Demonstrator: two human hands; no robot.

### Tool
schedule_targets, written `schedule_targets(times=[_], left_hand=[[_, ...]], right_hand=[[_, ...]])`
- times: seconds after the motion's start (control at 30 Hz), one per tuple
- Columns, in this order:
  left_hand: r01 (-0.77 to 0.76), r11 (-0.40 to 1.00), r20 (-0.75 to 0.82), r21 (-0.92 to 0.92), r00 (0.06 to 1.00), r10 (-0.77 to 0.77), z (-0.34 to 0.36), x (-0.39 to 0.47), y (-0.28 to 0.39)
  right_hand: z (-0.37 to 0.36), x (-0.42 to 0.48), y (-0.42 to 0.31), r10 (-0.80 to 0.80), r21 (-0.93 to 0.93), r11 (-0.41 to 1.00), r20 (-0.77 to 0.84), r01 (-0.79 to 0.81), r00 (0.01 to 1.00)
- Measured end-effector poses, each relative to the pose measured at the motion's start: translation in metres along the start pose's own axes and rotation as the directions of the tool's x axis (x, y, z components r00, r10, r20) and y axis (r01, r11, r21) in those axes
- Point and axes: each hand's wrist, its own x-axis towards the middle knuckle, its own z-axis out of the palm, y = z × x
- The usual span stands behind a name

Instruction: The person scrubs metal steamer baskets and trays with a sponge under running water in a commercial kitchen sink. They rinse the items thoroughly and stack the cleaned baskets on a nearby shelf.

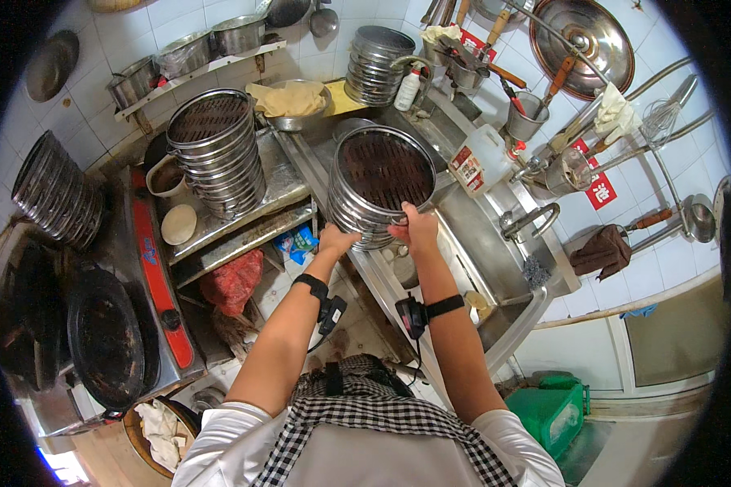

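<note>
A stack of round stainless steel steamer trays (385,167) with a dark slatted top stands at the sink's divider, in front of me. My left hand (339,239) is at the lower left side of this stack, its fingertips against the metal. My right hand (415,227) grips the near right rim of the upper tray, thumb on top and fingers at the side. Both wrists wear black straps with small devices. Left of the stack, another tall stack of steamer trays (216,155) stands on a steel counter, with a pale round disc (179,224) beside it.
The sink basin (469,243) with its faucet (530,220) lies to the right, a plastic jug (482,159) at its back edge. At left are a stove with a red front panel (158,268) and a black pan (105,341). A green bin (548,414) stands at lower right.
</note>
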Motion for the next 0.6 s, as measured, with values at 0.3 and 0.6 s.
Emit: schedule_targets(times=[0.3, 0.6], left_hand=[[0.037, 0.995, -0.046, -0.096, 0.998, -0.041, 0.007, 0.004, 0.001], [0.436, 0.637, 0.394, -0.636, 0.893, -0.217, 0.018, 0.01, -0.004]], right_hand=[[0.006, 0.003, -0.002, 0.179, 0.008, 0.984, 0.075, -0.181, 0.981], [-0.102, 0.013, 0.001, 0.42, -0.194, 0.906, 0.292, -0.377, 0.859]])
